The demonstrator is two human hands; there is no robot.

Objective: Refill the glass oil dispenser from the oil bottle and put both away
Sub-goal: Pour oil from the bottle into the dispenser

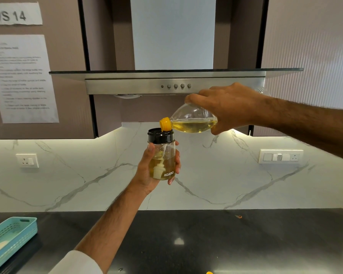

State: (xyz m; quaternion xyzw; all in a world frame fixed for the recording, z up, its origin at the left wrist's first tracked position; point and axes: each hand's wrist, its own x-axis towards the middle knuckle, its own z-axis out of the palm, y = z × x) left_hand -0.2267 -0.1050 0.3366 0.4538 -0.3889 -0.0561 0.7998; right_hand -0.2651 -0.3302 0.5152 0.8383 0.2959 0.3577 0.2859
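Observation:
My left hand grips the glass oil dispenser upright at chest height; it has a black collar, an "AGARO" mark and yellow oil in its lower half. My right hand holds the clear plastic oil bottle tipped almost flat, its yellow neck resting over the dispenser's open top. Yellow oil lies along the bottle's lower side. A thin stream of oil shows inside the dispenser.
A black countertop lies below, with a teal perforated basket at its left edge. A steel cooker hood hangs just above my right hand. Behind stands a marble backsplash with sockets. A small yellow object sits at the bottom edge.

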